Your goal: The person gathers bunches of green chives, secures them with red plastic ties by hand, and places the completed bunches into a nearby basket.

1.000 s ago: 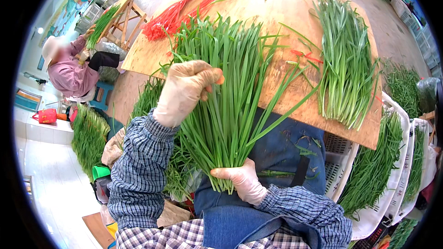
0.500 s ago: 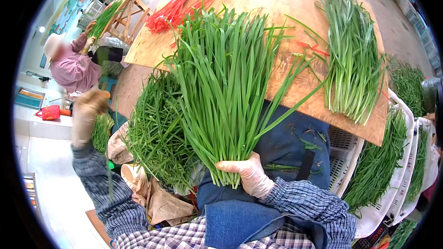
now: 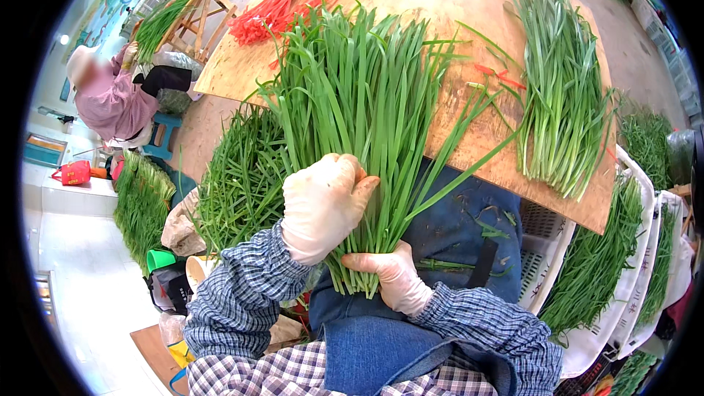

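Outward, green bunch (image 3: 367, 110) fanning from right hand (image 3: 396, 276) clasped round its stems (image 3: 358, 282), left hand (image 3: 328, 205) curled in front, grip unclear.

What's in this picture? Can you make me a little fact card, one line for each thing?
Left hand: gloved, at the green bunch; can't tell if it's gripping
Right hand: gloved, holding that bunch near its lower stem ends
Wooden board: in front
On the board: red strips, plus another bunch at right
Co-worker: sitting at far left, pink top
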### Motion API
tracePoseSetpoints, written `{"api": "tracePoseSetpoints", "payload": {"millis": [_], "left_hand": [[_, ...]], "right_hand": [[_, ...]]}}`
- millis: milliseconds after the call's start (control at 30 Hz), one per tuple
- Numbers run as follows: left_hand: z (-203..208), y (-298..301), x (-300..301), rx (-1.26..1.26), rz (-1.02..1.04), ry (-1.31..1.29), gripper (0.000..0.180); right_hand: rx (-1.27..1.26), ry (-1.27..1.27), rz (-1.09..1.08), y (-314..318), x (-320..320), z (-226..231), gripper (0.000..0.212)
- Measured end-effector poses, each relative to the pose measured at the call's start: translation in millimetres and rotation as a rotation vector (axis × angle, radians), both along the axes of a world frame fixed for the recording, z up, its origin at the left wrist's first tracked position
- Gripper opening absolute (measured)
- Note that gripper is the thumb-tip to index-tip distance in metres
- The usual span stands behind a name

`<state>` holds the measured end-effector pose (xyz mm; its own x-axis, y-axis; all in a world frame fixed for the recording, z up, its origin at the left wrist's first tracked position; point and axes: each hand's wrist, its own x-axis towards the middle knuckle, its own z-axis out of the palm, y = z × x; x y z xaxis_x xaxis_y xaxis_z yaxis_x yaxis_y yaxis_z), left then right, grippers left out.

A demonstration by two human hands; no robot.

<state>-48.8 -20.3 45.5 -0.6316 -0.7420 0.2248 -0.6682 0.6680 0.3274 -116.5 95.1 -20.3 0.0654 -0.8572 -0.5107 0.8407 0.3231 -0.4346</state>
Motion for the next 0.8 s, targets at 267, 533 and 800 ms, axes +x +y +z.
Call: {"api": "tracePoseSetpoints", "payload": {"millis": [267,533,800], "left_hand": [[-11.0,-15.5,-4.3,0.082,0.083,-0.145,0.027],[-5.0,-11.0,-3.3,0.267,0.171,0.049,0.022],[-7.0,-28.2,0.8,0.692,0.176,0.194,0.015]], "right_hand": [[0.008,-0.021,-0.025,0.2,0.6,-4.0,0.048],[0.002,-0.024,-0.029,0.9,2.4,-2.6,0.050],[-0.005,-0.012,-0.038,0.6,2.9,-2.6,0.050]]}}
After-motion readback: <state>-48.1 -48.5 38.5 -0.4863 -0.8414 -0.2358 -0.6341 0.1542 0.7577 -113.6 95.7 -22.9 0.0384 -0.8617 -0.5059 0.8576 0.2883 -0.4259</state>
